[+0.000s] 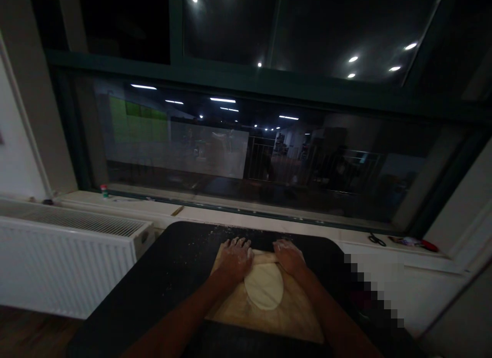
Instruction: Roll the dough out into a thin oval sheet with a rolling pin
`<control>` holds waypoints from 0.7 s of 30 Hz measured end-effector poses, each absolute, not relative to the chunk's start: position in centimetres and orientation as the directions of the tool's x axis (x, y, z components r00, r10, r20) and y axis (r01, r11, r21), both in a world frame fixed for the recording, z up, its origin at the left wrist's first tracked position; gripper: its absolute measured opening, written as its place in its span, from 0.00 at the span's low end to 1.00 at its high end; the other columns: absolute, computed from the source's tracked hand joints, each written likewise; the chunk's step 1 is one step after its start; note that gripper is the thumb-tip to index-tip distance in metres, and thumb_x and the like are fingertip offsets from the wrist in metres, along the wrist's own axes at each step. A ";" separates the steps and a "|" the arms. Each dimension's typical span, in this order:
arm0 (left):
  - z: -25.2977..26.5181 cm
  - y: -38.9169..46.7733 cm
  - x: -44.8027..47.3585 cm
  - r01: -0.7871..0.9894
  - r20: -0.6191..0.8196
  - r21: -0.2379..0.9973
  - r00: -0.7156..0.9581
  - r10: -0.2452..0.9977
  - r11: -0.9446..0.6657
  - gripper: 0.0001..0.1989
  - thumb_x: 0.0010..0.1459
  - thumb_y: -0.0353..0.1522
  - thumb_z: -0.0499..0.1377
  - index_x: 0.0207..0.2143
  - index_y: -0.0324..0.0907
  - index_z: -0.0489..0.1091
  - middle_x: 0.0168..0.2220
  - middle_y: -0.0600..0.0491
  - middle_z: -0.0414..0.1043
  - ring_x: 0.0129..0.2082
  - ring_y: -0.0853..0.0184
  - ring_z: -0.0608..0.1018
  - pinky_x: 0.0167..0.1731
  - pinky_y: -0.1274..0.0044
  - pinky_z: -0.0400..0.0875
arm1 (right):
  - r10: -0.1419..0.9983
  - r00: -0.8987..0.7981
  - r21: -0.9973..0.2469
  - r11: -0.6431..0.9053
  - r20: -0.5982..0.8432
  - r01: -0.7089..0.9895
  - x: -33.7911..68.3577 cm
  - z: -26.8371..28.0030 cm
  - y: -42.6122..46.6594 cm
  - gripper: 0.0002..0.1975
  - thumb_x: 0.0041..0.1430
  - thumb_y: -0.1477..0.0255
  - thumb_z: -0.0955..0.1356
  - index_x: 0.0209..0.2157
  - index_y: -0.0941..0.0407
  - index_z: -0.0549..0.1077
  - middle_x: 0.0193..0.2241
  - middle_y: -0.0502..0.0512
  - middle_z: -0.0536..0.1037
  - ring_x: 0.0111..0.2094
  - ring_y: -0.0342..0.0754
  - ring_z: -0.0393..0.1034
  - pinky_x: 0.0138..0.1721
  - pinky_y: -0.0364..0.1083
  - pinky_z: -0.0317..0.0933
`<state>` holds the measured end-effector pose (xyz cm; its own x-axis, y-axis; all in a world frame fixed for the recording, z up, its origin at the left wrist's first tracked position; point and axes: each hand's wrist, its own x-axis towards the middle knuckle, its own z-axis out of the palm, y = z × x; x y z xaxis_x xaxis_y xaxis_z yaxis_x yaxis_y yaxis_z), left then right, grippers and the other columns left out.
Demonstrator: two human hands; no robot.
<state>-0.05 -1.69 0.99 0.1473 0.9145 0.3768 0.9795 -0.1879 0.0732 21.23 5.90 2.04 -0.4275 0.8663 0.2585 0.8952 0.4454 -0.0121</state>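
Dough (pixel 264 287) on wooden board (pixel 265 324), fingers (pixel 239 242) of both hands (pixel 237 258) (pixel 290 257) spread loosely over rolling pin (pixel 264 257), bottle (pixel 104 192) on sill (pixel 215 215)

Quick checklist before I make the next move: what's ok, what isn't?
1. Left hand on rolling pin: ok.
2. Right hand on the pin's other end: ok.
3. Dough within the wooden board: ok.
4. Scissors away from the dough: ok, on the windowsill.
5. Table free of specks: not ok, pale bits scattered.
6. Dough's underside unstuck: cannot tell, hidden.
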 end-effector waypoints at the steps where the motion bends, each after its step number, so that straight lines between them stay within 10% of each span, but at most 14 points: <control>1: 0.7 -2.4 0.2 0.976 0.391 0.087 0.150 0.908 -0.199 0.23 0.75 0.34 0.47 0.64 0.40 0.71 0.65 0.41 0.73 0.66 0.48 0.72 0.65 0.51 0.65 | 0.866 -0.428 -0.010 0.445 0.260 0.895 21.7 1.9 4.9 0.21 0.69 0.75 0.60 0.52 0.59 0.82 0.56 0.65 0.82 0.61 0.54 0.74 0.64 0.48 0.64; 10: -2.6 -10.4 0.0 0.892 0.507 0.072 0.352 0.787 -0.445 0.27 0.75 0.35 0.47 0.73 0.51 0.60 0.72 0.54 0.64 0.70 0.58 0.68 0.72 0.59 0.61 | 0.791 -0.385 -0.160 0.508 0.475 0.846 26.8 -3.0 -4.4 0.27 0.74 0.61 0.55 0.66 0.44 0.71 0.66 0.48 0.73 0.69 0.53 0.66 0.70 0.57 0.64; 21: -0.9 -5.8 0.1 0.917 0.416 0.109 0.309 0.855 -0.384 0.25 0.76 0.35 0.45 0.69 0.43 0.66 0.69 0.46 0.69 0.68 0.53 0.71 0.70 0.55 0.62 | 0.849 -0.456 -0.025 0.479 0.268 0.877 23.1 0.1 1.8 0.26 0.74 0.68 0.55 0.63 0.42 0.74 0.65 0.48 0.75 0.69 0.52 0.66 0.73 0.55 0.56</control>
